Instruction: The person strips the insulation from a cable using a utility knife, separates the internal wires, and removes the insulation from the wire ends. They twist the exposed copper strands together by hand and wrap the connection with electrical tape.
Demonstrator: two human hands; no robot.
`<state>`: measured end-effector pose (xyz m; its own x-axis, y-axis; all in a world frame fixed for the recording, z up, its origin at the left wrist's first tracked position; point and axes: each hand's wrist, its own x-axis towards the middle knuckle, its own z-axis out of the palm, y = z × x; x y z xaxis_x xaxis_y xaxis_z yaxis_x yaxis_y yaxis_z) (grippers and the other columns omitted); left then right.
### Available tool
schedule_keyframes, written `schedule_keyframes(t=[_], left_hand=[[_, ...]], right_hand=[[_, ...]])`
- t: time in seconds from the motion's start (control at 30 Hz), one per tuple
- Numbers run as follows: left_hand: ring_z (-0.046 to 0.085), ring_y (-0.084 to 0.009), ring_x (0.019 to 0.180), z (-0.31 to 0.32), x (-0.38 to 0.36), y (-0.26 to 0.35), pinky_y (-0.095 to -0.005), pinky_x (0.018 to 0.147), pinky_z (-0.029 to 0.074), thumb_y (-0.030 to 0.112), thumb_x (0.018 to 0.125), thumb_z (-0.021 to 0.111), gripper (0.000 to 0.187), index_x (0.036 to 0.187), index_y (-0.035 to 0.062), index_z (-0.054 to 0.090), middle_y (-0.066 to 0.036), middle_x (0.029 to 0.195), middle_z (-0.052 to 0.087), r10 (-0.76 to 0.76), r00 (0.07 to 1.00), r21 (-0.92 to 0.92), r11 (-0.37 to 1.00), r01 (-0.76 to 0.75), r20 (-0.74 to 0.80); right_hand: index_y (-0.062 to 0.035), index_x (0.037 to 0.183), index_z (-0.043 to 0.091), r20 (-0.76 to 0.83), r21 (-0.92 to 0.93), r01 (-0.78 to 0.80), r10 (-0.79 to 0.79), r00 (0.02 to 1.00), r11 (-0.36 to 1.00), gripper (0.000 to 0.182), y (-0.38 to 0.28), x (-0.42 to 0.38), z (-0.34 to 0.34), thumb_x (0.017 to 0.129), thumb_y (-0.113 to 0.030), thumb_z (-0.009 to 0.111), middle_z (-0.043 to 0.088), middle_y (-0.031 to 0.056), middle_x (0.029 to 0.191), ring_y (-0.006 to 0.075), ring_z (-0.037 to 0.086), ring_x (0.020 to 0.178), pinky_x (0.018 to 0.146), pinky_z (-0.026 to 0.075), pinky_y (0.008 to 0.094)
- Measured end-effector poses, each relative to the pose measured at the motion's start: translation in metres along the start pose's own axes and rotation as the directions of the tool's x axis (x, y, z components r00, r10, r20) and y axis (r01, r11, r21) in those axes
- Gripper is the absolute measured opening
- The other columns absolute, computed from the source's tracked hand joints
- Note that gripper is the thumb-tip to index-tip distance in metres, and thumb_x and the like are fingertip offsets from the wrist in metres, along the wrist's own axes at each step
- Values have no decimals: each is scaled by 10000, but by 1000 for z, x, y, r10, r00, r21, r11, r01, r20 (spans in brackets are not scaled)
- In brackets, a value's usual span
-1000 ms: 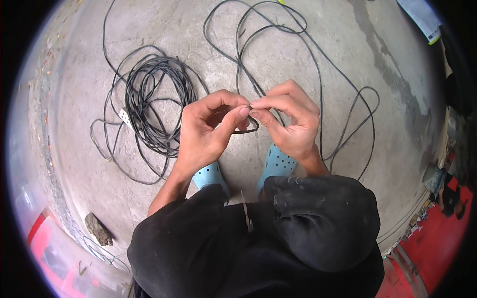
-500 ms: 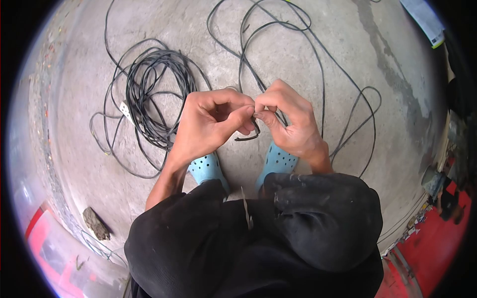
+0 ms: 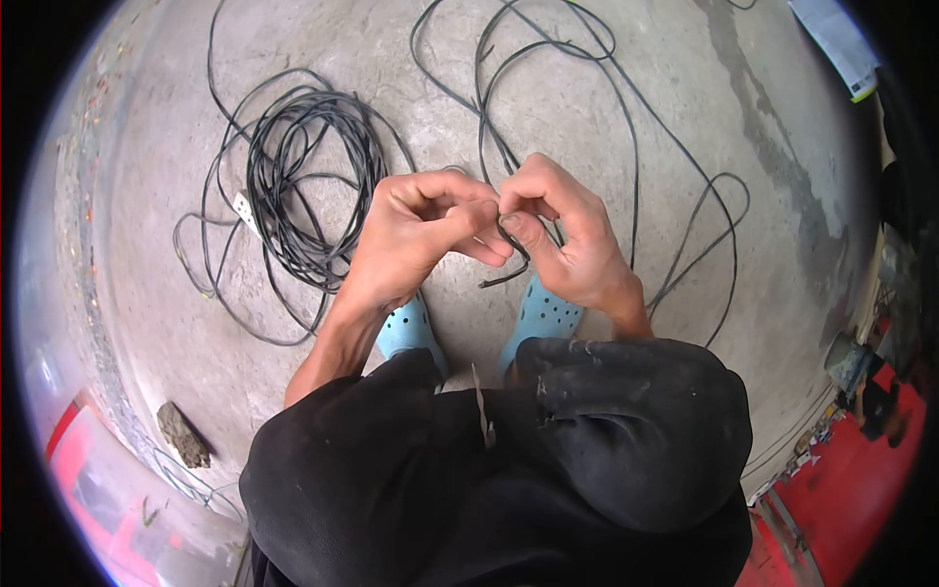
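Note:
My left hand [image 3: 416, 230] and my right hand [image 3: 567, 230] meet in front of me, fingertips almost touching. Between them is a dark electric cable [image 3: 515, 252], whose short end hangs below the fingers and bends to the left. The thumb and index finger of my right hand pinch this cable. My left thumb and index finger are also pressed together on it, with the other fingers loosely curled. Just what lies between the left fingertips is too small to make out fully. More cable runs up from behind my hands across the floor.
A coil of black cable [image 3: 367, 161] lies on the concrete floor [image 3: 675, 59] at the left, beside a white power strip [image 3: 245, 210]. Loose cable loops [image 3: 636, 147] spread at the upper right. My feet wear light-blue clogs [image 3: 548, 311]. A stone [image 3: 183, 435] lies at lower left.
The hanging cable end has shifted slightly right and down. My left fingers have shifted a little along the cable, while my right hand stays almost in place.

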<state>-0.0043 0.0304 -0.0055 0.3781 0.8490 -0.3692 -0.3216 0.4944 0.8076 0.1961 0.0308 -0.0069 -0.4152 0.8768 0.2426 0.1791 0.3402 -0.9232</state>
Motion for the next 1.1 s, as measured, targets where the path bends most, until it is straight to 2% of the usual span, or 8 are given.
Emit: schedule_keyframes(t=[0.2,0.33,0.43,0.5,0.57,0.83,1.0,1.1], left_hand=[[720,-187,777,9,4,4,-349,721,642,26,968,630,132,1035,-70,692,-118,842,701,101,989,-24,994,-104,-105],[704,-171,768,-9,16,-10,-298,664,590,99,1005,616,177,1049,-46,707,-90,845,700,228,954,244,953,-178,-195],[696,-176,736,-59,36,-65,-295,661,564,132,966,673,194,1072,-24,717,-104,866,718,277,936,674,736,-62,-216],[698,-223,714,-84,33,-105,-332,664,554,146,907,726,216,1062,-5,718,-129,905,721,234,970,905,423,-41,-65],[657,-347,912,-90,21,-139,-439,817,533,150,851,747,264,1080,41,671,-136,973,659,224,975,981,191,-37,-7],[624,-347,914,-97,19,-159,-421,839,519,51,816,738,275,1068,24,631,-135,953,629,297,952,995,51,-86,67],[608,-145,628,-86,8,-101,-283,559,491,35,939,667,145,1044,12,569,-72,792,607,71,991,594,805,11,-114],[478,-41,567,-64,-2,-47,-196,488,355,65,1001,615,113,1081,20,547,-38,811,603,47,988,297,955,-3,-144]], right_hand=[[3,1028,655,-119,71,-241,248,961,968,157,-3,-6,4,911,-65,736,674,18,841,27,485,657,556,382,222],[34,986,702,-202,161,-326,354,913,932,131,12,-12,9,913,-69,738,702,31,847,13,456,627,531,357,209],[55,1045,710,-244,312,-332,412,878,890,181,10,-12,10,919,-73,736,699,31,853,17,443,631,536,344,207],[58,1079,716,-249,301,-283,361,899,911,195,21,-12,9,925,-62,726,688,28,858,15,439,643,546,343,202],[70,1106,710,-218,291,-297,365,905,910,196,22,-14,8,943,-39,698,681,36,887,22,478,695,588,376,198],[86,1119,697,-138,356,-353,422,896,865,174,17,-15,5,975,4,643,649,24,878,33,507,728,664,420,197],[57,1103,690,-127,414,-403,491,862,816,200,16,-15,8,1027,-105,601,594,-27,803,15,459,704,620,353,184],[39,1118,693,-66,345,-487,539,840,802,244,6,-10,5,1048,-162,574,565,-43,776,9,411,684,594,312,187]])
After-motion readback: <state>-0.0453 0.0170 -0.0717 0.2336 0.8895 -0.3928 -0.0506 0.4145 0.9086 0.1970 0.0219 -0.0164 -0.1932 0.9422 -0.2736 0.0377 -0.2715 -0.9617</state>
